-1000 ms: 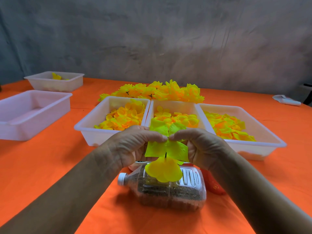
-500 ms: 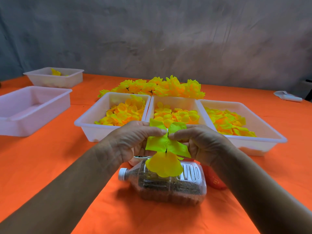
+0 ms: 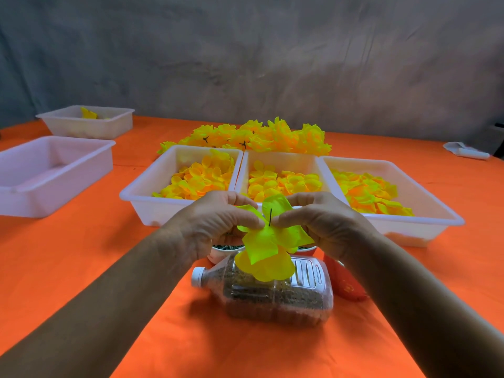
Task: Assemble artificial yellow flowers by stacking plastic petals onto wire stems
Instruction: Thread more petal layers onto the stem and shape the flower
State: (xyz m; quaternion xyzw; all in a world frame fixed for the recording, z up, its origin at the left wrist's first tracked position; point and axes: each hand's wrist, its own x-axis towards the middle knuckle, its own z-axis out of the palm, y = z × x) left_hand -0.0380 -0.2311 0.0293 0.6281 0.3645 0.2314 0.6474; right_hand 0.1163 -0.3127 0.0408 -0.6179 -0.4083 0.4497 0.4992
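Your left hand (image 3: 218,227) and right hand (image 3: 324,222) both pinch yellow petals (image 3: 266,241) at centre, thumbs meeting beside dark wire stem (image 3: 270,216) poking up through them. Flower held above lying plastic bottle (image 3: 272,293) on orange tabletop (image 3: 68,255), near three petal trays (image 3: 152,205).

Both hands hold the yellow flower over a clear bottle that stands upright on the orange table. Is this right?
Not quite. The head view shows the clear bottle lying on its side, white cap to the left, not upright. The rest holds: the left hand and right hand hold the yellow flower over it on the orange table.
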